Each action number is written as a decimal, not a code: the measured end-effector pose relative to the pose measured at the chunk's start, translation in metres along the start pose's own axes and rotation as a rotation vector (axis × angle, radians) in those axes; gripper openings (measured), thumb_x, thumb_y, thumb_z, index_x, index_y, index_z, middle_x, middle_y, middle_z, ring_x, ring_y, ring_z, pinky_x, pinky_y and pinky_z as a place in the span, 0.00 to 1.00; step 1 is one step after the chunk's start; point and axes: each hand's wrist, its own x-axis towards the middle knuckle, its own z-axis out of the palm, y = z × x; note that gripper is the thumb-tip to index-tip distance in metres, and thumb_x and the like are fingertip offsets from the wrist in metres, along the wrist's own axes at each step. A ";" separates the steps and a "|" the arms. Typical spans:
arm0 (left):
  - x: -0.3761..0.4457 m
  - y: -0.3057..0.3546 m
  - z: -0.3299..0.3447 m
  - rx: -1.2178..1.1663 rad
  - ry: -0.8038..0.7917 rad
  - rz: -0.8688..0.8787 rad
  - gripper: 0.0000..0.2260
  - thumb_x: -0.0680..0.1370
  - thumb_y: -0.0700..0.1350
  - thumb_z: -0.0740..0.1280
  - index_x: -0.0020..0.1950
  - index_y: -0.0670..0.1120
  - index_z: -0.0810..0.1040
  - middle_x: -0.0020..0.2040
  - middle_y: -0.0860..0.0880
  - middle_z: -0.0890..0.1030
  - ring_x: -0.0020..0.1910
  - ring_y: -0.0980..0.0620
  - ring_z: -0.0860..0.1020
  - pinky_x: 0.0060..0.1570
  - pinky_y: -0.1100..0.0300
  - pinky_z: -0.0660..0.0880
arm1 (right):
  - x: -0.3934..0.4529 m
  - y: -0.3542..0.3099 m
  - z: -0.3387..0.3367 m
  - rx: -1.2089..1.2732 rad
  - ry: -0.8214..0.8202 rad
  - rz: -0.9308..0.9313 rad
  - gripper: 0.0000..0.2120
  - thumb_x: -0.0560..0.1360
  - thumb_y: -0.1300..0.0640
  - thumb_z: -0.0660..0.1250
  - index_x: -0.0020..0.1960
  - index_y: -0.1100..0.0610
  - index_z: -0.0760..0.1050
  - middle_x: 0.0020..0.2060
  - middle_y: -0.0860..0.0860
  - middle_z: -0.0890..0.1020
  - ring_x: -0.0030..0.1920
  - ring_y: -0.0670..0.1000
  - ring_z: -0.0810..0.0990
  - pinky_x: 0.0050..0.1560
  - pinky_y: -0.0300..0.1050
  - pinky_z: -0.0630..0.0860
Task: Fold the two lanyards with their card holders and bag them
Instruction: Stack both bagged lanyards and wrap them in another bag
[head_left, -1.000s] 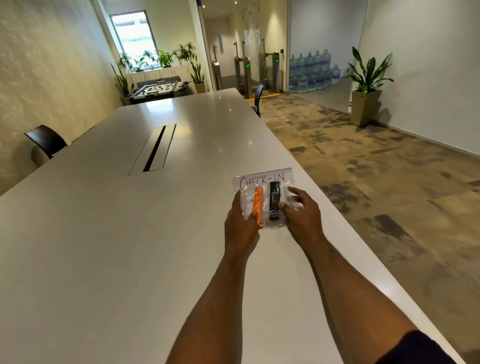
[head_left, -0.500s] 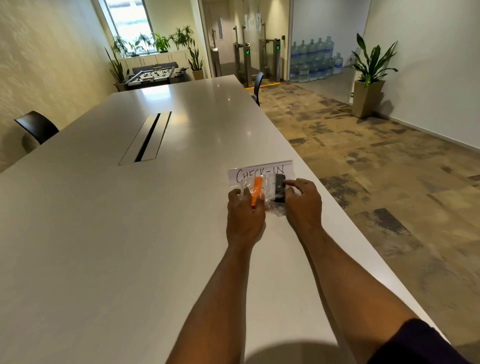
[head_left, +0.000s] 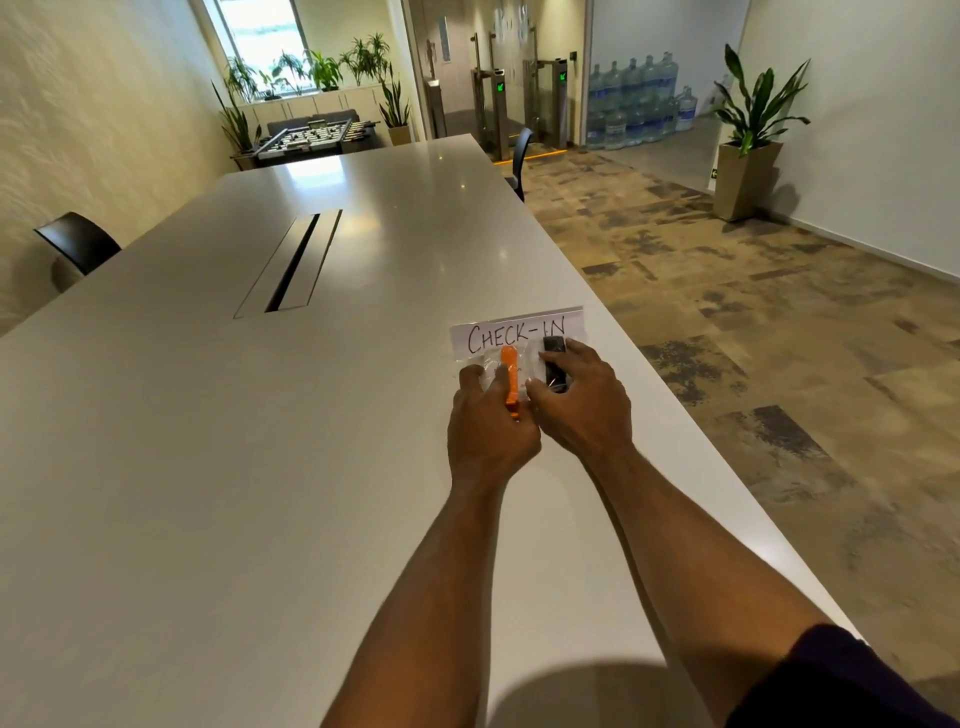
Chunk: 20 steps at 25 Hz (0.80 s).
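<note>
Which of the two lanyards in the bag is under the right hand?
The black lanyard, at the bag's right side; the right hand covers it. The orange lanyard lies by the left hand.

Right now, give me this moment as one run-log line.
stage: bagging | bag: on table, by CHECK-IN sign | orange lanyard, black lanyard: inside bag | left hand, right hand: on bag
</note>
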 end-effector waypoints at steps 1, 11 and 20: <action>-0.001 0.001 0.000 0.005 0.006 0.009 0.26 0.74 0.56 0.65 0.72 0.56 0.70 0.66 0.50 0.68 0.55 0.46 0.80 0.47 0.56 0.81 | 0.000 -0.001 0.000 -0.013 -0.019 0.015 0.25 0.71 0.38 0.68 0.65 0.46 0.79 0.69 0.47 0.78 0.63 0.53 0.80 0.62 0.57 0.79; -0.002 0.002 0.000 0.176 0.090 0.077 0.25 0.74 0.57 0.62 0.70 0.54 0.73 0.65 0.49 0.76 0.59 0.45 0.74 0.54 0.54 0.74 | -0.002 0.001 0.006 -0.144 -0.023 -0.040 0.21 0.77 0.42 0.63 0.66 0.49 0.80 0.72 0.51 0.76 0.65 0.56 0.79 0.63 0.55 0.76; -0.028 -0.002 -0.008 0.288 0.077 0.127 0.33 0.78 0.58 0.57 0.82 0.53 0.52 0.82 0.52 0.55 0.80 0.47 0.54 0.76 0.49 0.56 | -0.017 -0.004 0.001 -0.405 -0.047 -0.240 0.31 0.84 0.40 0.39 0.83 0.51 0.53 0.83 0.53 0.50 0.83 0.57 0.43 0.80 0.61 0.38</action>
